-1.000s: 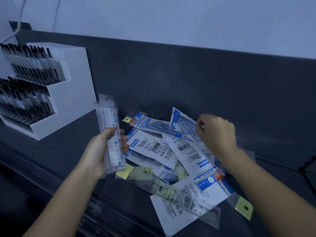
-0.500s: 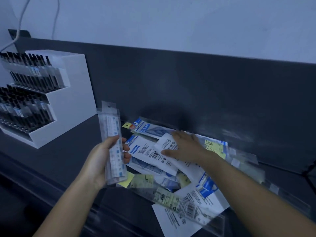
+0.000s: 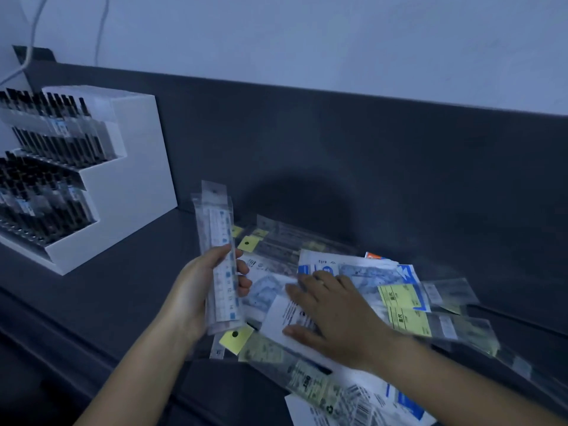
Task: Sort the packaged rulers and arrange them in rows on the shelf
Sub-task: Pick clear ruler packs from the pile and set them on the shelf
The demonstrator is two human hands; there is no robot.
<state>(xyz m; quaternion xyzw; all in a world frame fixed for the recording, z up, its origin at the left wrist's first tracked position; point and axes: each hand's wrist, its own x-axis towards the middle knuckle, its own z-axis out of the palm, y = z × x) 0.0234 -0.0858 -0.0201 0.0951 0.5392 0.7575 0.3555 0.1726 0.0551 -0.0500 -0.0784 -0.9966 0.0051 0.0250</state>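
The right hand [image 3: 332, 315] had slid nearer across the loose pile of packets [image 3: 399, 298] on the dark shelf [image 3: 123, 290]; its fingers lay straight and flat on a white packet [image 3: 276, 321], seemingly fanning them for sorting. The left hand [image 3: 196, 296] gripped a bundle of clear packaged rulers [image 3: 218, 235] upright, probably to gather matching ones.

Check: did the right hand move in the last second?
Yes. The right hand pulled back from the back panel toward the person and now lies flat on the pile.
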